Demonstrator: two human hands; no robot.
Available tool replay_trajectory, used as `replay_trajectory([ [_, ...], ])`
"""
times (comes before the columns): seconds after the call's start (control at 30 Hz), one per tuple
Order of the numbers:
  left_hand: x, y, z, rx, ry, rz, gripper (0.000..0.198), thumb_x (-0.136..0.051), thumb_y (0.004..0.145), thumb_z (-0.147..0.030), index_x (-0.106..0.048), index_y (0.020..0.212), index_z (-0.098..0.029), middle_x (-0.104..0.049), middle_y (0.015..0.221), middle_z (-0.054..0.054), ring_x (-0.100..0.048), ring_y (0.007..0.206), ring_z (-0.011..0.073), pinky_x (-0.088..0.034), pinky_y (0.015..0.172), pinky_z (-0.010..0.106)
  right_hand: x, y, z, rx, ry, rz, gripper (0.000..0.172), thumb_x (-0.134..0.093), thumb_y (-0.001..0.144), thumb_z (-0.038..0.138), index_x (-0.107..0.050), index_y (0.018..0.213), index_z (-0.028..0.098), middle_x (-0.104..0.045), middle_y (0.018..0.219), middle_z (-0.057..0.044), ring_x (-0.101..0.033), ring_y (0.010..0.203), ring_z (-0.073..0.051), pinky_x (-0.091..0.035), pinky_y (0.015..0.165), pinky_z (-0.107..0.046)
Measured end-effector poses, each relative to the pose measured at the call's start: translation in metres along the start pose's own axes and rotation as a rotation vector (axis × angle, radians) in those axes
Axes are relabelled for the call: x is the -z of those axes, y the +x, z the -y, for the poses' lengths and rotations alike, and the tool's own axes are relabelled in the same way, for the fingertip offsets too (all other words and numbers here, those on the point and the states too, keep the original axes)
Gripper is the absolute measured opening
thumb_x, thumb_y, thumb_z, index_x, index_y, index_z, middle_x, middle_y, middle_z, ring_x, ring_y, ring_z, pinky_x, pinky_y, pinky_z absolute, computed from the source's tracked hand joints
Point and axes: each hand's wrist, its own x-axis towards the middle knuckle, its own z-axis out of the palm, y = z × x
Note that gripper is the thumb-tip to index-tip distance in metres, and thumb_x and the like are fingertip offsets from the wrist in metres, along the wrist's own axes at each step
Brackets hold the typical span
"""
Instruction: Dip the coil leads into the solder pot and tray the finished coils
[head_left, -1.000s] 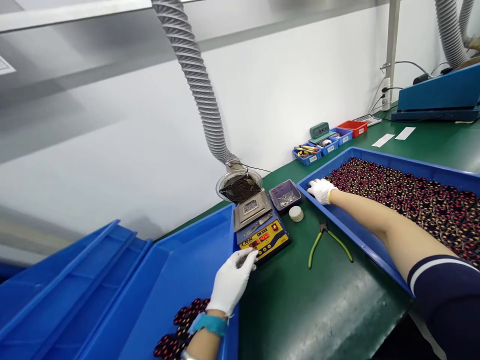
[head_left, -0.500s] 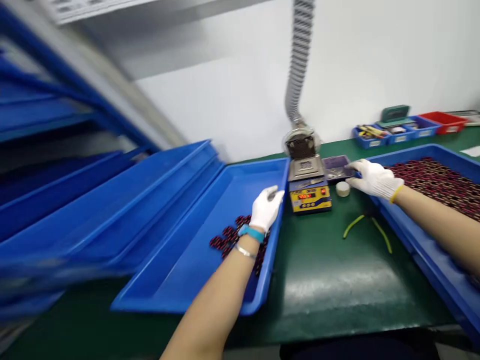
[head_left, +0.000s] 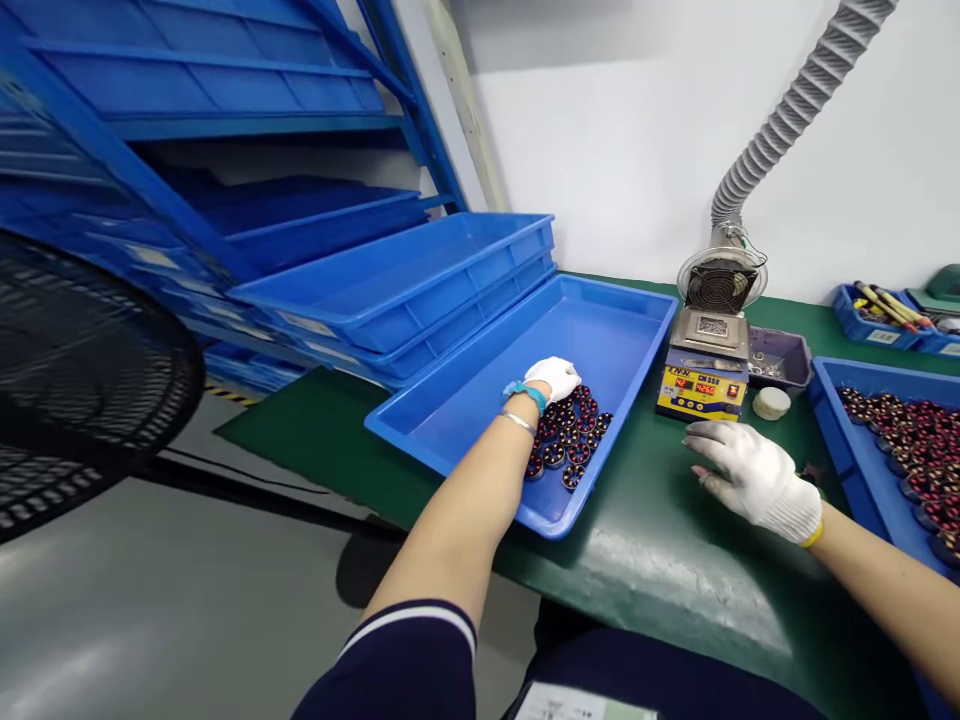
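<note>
My left hand point(head_left: 553, 378), in a white glove, is down in a blue tray point(head_left: 480, 345) at the edge of a cluster of small round wound motor stators point(head_left: 570, 440). Its fingers curl downward; whatever is under them is hidden. My right hand point(head_left: 750, 478), gloved too, hovers above the green table point(head_left: 660, 540) with its fingers apart and nothing between them. Close beyond it are a round white tin point(head_left: 771, 403) and a yellow-and-blue heating station point(head_left: 701, 390) with lit red digits.
On the right, a second blue tray point(head_left: 832, 450) holds many stators. Behind the tin stands a purple bin point(head_left: 801, 362) of small metal parts. A flexible duct point(head_left: 795, 110) hangs over the station. Stacked blue trays point(head_left: 420, 290) and a black fan point(head_left: 90, 390) are at left.
The view has swung left and down. My right hand has drawn back from the purple bin toward me. My left hand has shifted to the far edge of the stator cluster.
</note>
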Motion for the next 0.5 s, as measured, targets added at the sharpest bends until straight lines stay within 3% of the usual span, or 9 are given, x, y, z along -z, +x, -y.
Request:
replay_trajectory([
  [0.13, -0.012, 0.006, -0.008, 0.036, 0.076, 0.016, 0.031, -0.053, 0.090, -0.037, -0.058, 0.112, -0.015, -0.060, 0.112, 0.009, -0.059, 0.099, 0.0202, -0.049, 0.087, 0.042, -0.005, 0.002, -0.003, -0.006, -0.019, 0.033, 0.028, -0.051, 0.086, 0.026, -0.061, 0.111, 0.018, -0.061, 0.120, -0.011, -0.059, 0.103, -0.026, -0.052, 0.083, -0.040],
  [0.27, -0.016, 0.009, -0.003, 0.066, 0.116, -0.010, 0.032, -0.054, 0.090, -0.037, -0.058, 0.112, -0.014, -0.058, 0.116, 0.010, -0.057, 0.105, 0.0223, -0.047, 0.091, 0.046, -0.008, 0.004, 0.000, 0.005, 0.001, 0.051, 0.028, -0.052, 0.085, 0.025, -0.061, 0.111, 0.017, -0.061, 0.119, -0.011, -0.059, 0.103, -0.025, -0.052, 0.083, -0.040],
  [0.5, -0.021, 0.015, -0.001, -0.014, 0.083, -0.026, 0.031, -0.053, 0.090, -0.035, -0.057, 0.115, -0.016, -0.056, 0.121, 0.010, -0.056, 0.105, 0.0219, -0.048, 0.090, 0.044, -0.004, 0.008, 0.000, -0.015, 0.071, 0.059, 0.028, -0.052, 0.086, 0.026, -0.060, 0.112, 0.018, -0.061, 0.119, -0.011, -0.060, 0.103, -0.025, -0.053, 0.083, -0.040],
])
